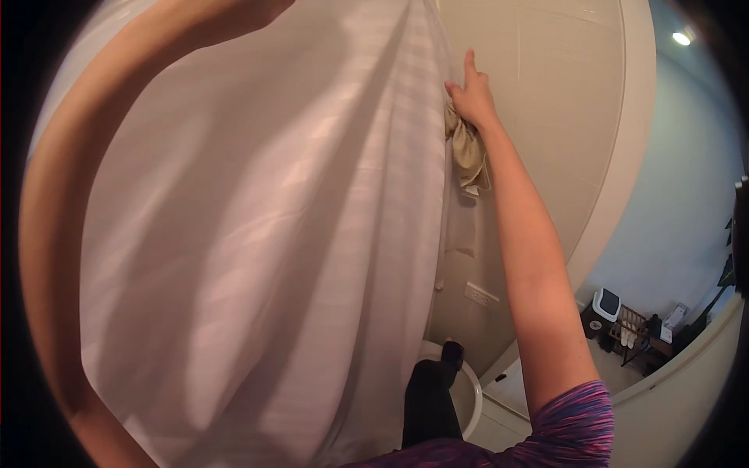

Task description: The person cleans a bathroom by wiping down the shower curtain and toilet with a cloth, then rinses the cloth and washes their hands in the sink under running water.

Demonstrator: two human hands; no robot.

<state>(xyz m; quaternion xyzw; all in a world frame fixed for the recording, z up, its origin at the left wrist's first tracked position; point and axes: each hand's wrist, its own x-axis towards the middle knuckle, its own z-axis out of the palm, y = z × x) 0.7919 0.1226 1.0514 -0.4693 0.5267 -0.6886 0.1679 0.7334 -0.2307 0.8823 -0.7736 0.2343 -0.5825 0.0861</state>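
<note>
Along the left edge, the left arm (51,226) is raised; the left hand is out of view, so its grip cannot be told. Across the middle, a white curtain (257,242) is hung in folds. Near its right edge, the right hand (476,100) is lifted, one finger stretched; whether anything is gripped cannot be seen.

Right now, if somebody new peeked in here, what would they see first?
Probably the huge pale cloth, hanging in folds across the left and middle. Next, the right hand, up near the cloth's right edge with one finger stretched upward, above a bunched beige cloth thing. Then maybe the bright little light at the top right.
</note>
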